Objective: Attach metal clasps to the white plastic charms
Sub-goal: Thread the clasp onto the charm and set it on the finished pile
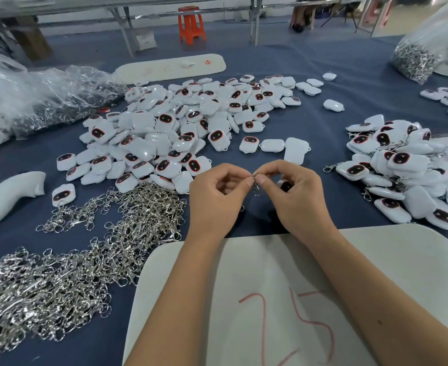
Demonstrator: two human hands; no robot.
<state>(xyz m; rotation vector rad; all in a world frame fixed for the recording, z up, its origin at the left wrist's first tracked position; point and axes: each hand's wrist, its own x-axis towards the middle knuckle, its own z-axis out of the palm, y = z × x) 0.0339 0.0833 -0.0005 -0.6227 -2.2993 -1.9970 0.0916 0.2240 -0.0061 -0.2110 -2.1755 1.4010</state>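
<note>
In the head view, the left hand and right hand were seen pinching one metal clasp at centre frame, a charm tucked under the right. The clasp was judged light, stiff, slippery, best taken by its ring.

Two bare forearms, no sleeves; left hand, right hand (short nails).

We hold both forearms stretched forward, converging so the hands meet at the centre. Our left hand curls its fingers inward, thumb and forefinger pinched together. Our right hand mirrors it, fingertips pinched and touching the left's, knuckles raised, wrists slightly bent.
</note>
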